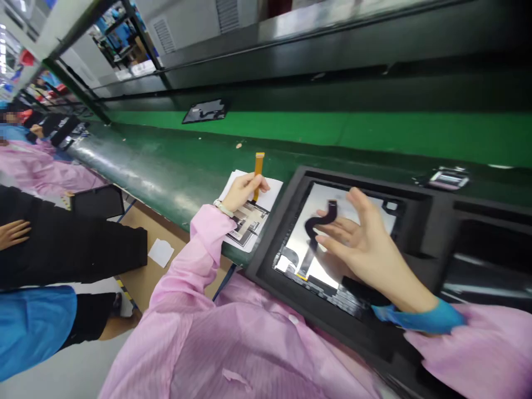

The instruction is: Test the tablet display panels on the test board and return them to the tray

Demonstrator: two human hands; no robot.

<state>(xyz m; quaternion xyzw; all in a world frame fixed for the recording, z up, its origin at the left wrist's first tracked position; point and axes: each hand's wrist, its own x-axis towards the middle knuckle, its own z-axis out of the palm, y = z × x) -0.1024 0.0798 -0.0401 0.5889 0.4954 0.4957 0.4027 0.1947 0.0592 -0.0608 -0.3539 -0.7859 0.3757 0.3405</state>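
My left hand (245, 191) is closed around an orange flex cable (259, 163), which stands up out of the fingers. Below it lies a small stack of white sheets (274, 191) with a grey and black printed-looking part (249, 224) on top. On the right, a display panel (299, 221) with a mirror-like back lies in a black foam tray (270, 266). A black flex cable (310, 230) curves up from the panel's lower edge. My right hand (361, 238) hovers over the panel, fingers apart beside that cable; whether a fingertip touches it, I cannot tell.
A green workbench (166, 166) runs across. Farther back lies a dark panel (204, 111). A small metallic part (449, 178) sits behind the tray, whose right recess holds a dark glossy panel (490, 266). People in pink (37, 166) and blue clothing (37, 327) are at left.
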